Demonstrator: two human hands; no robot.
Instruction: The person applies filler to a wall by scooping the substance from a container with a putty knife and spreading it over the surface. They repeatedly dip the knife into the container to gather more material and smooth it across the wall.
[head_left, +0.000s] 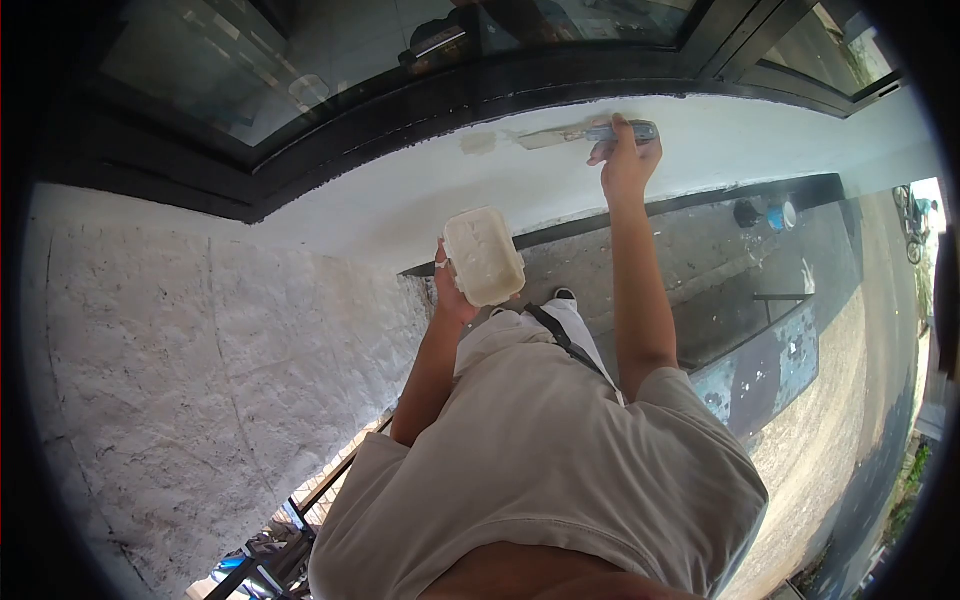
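My left hand is wrapped round the side and underside of an off-white rectangular tub, with pale paste inside. The fingers beneath the tub are mostly hidden. Up at the white wall, my right hand grips the handle of a putty knife. Its blade points left and lies against or very near the wall, just below the black window frame. A beige damp-looking patch marks the wall left of the blade tip.
Rough whitish wall fills the left side. A dark container and a blue-and-white bucket stand on the grey floor at the right. Lower right is a worn blue-grey panel. Glass panes lie above the frame.
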